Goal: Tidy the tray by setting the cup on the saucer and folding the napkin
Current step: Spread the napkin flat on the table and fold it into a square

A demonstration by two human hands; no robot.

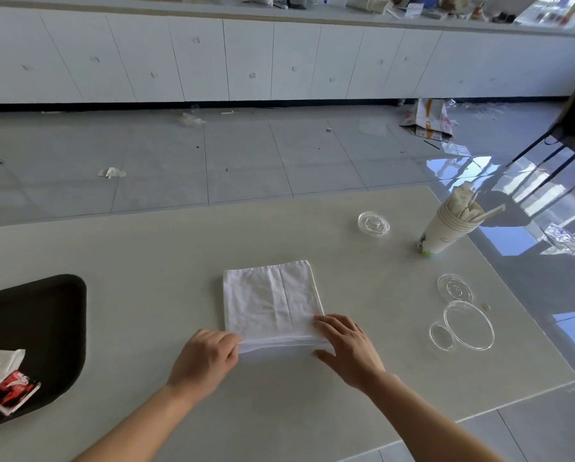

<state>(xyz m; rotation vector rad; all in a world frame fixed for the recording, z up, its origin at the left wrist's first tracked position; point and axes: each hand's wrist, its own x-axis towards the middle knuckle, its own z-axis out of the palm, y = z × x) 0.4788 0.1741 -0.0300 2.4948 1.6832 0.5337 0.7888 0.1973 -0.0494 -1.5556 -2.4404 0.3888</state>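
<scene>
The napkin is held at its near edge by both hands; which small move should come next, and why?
Probably lift the near edge and fold it away over the far half: the napkin lies flat, left hand and right hand at its near corners.

Napkin [272,303] mid-table [146,261] (tray [46,311] far left)

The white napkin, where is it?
The napkin lies folded mid-table, both hands at its near edge: left hand, right hand. The black tray sits left.
</scene>
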